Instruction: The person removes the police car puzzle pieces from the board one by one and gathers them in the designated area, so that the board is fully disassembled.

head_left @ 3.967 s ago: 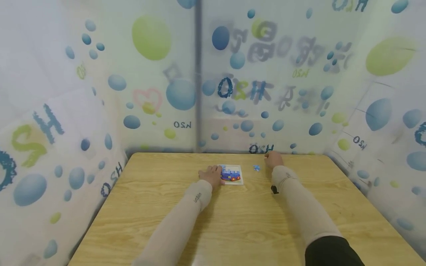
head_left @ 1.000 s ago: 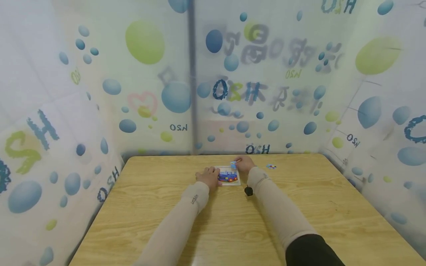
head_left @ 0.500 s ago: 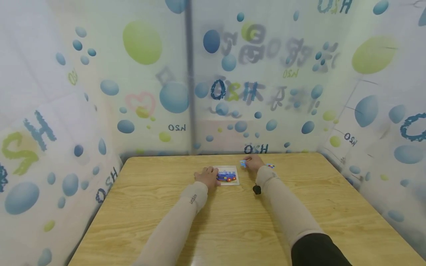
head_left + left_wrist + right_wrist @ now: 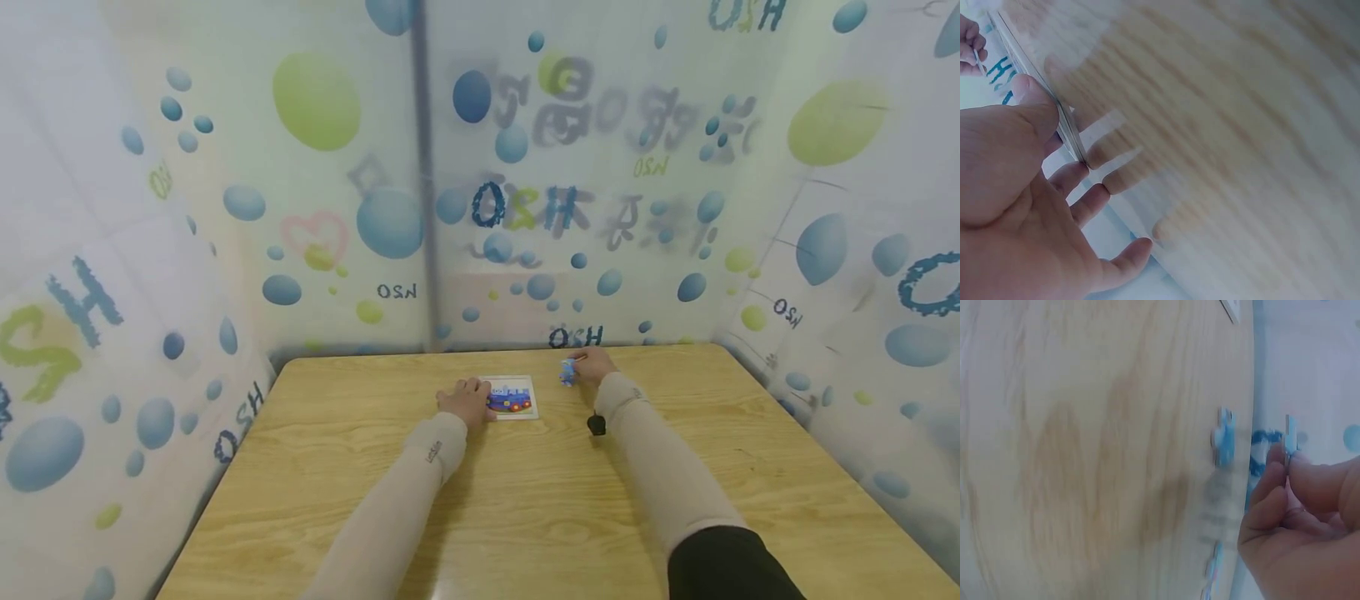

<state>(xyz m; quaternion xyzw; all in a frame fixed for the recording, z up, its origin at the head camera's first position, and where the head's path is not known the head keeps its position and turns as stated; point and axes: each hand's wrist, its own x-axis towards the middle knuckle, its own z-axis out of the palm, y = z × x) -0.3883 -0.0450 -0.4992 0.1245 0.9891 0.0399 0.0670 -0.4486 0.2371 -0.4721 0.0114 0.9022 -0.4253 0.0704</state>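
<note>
A small jigsaw puzzle (image 4: 512,400) in a white frame, with a blue vehicle picture, lies near the table's far edge. My left hand (image 4: 465,402) holds its left side, the thumb at the near edge and fingers over the frame; the other fingers spread on the table. To the puzzle's right, my right hand (image 4: 596,367) pinches a light blue puzzle piece (image 4: 1290,434) between thumb and fingertips, raised off the table. Another blue piece (image 4: 1225,439) lies on the table close by. In the right wrist view a further piece (image 4: 1212,574) lies beyond it, hidden behind the hand in the head view.
The wooden table (image 4: 495,500) ends at a wall sheet (image 4: 495,308) printed with bubbles and letters, just behind the puzzle. Similar printed sheets stand at the left and right sides. A black object (image 4: 596,425) hangs under the right wrist.
My right hand picked up a puzzle piece, was at the puzzle's upper right corner a second ago, and has since moved right, away from it, still pinching the piece. The left hand has stayed put.
</note>
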